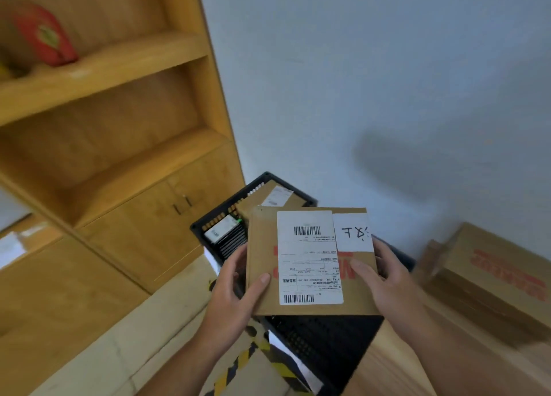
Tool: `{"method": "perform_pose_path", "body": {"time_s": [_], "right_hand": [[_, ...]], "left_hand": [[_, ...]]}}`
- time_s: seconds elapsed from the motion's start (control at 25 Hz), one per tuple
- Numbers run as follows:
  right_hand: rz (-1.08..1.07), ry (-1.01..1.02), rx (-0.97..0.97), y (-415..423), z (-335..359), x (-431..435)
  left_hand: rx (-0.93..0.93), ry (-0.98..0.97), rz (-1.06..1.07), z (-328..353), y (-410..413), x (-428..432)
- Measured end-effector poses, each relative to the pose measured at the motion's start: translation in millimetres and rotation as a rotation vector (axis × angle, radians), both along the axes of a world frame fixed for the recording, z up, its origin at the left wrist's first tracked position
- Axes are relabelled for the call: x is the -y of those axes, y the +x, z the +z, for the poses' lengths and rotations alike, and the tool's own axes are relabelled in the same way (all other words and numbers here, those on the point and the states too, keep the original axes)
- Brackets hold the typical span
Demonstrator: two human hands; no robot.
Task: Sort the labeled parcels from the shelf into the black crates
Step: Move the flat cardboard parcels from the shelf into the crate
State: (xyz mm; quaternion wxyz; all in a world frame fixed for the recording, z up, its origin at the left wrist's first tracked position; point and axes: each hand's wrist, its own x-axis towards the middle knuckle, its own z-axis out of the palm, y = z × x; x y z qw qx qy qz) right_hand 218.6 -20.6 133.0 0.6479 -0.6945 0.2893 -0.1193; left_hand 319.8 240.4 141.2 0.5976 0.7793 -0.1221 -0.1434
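Observation:
I hold a flat brown cardboard parcel (pixel 310 261) level in front of me, above the black crates. It carries a white barcode shipping label and a smaller white slip with handwritten characters. My left hand (pixel 235 288) grips its left edge, thumb on top. At the right edge my right hand (pixel 384 279) holds it the same way, thumb on the top face. Behind the parcel stands a black crate (pixel 259 184) with two labelled parcels inside. A second black crate (pixel 325 339) lies directly under the held parcel, its inside mostly hidden.
A wooden shelf unit (pixel 113 121) with lower cabinet doors fills the left; a red packet (pixel 44 35) lies on an upper shelf. Brown cartons (pixel 492 279) are stacked at the right by the white wall. Yellow-black tape (pixel 238 363) marks the floor.

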Motion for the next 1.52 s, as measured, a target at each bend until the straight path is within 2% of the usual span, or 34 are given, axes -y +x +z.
{"method": "perform_pose_path", "body": {"time_s": [0.52,0.88,1.2,1.52], "right_hand": [[0.428,-0.064,-0.014,113,3,-183],[0.584,-0.091,-0.037,180,-5,-311],[0.682,-0.110,-0.049,264,-21,-364],[0.703,-0.031,-0.060,382,-35,-368]], "left_hand": [[-0.042,-0.006,0.391,-9,14,-199],[-0.054,-0.072,0.549,-18,33,-328],[-0.083,-0.088,0.647,-29,85,-374],[-0.096,-0.012,0.691,-28,203,-373]]}}
